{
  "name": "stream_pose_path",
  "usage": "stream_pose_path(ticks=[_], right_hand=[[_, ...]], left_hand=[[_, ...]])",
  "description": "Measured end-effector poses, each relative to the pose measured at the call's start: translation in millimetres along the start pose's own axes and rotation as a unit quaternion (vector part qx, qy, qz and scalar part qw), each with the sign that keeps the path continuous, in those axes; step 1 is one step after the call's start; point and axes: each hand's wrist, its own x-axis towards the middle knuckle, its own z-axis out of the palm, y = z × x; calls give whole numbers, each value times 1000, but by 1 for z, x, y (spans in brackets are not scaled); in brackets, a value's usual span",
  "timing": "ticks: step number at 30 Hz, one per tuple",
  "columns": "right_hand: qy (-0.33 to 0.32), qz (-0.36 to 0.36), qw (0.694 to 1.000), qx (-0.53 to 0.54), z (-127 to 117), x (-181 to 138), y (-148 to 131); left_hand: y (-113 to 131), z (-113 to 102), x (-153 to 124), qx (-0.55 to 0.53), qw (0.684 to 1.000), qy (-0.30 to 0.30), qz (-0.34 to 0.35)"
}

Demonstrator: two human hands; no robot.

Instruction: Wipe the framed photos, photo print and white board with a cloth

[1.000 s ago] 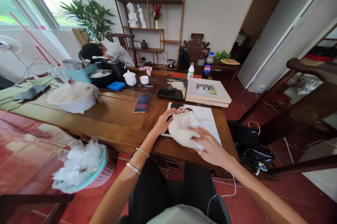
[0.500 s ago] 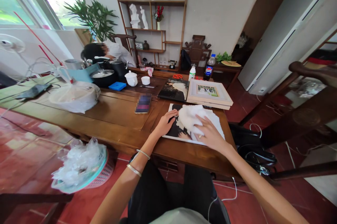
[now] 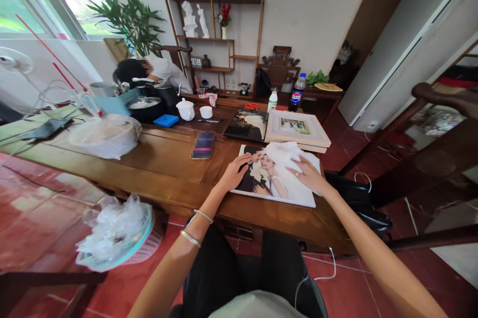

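Note:
A photo panel [image 3: 274, 186] showing a couple in wedding clothes lies flat near the right end of the wooden table. My left hand [image 3: 236, 172] rests on its left edge, fingers stretched over the dark part of the print. On the panel's upper right lies a crumpled white cloth [image 3: 286, 152]. My right hand [image 3: 309, 176] is pressed over the cloth's right side, its fingertips partly sunk in the folds. Cloth and hand cover the upper right of the picture.
Behind the panel lie a dark photo album [image 3: 244, 124] and stacked white picture frames [image 3: 297, 128]. A phone [image 3: 202, 145] is left of them. Farther back stand a cola bottle [image 3: 298, 92] and a white teapot [image 3: 185, 109]. A basket of plastic bags [image 3: 144, 245] stands on the floor.
My right hand and the white cloth have moved right and away across the panel, uncovering the couple's faces. My left hand stays at the left edge.

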Motion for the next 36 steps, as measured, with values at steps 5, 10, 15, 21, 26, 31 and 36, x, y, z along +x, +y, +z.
stream_pose_path(ticks=[5,10,15,21,26,31,36], right_hand=[[4,-75,997,-27,7,2,-40],[-63,-177,981,39,-2,-45,-91],[-128,-174,973,80,-19,-67,-74],[-76,-10,997,14,-13,-25,-9],[-26,-33,996,-82,-2,9,-16],[-50,-126,989,-57,-2,-23,-56],[-104,-193,975,44,-19,-68,-78]], left_hand=[[0,0,0,-3,1000,3,5],[1,-3,1,-22,1000,-9,13],[0,-3,0,-20,1000,-3,7],[2,-1,0,-3,1000,-1,0],[2,-2,0,3,1000,-8,-10],[2,-2,0,0,1000,-9,-7],[0,-3,1,5,1000,-12,0]])
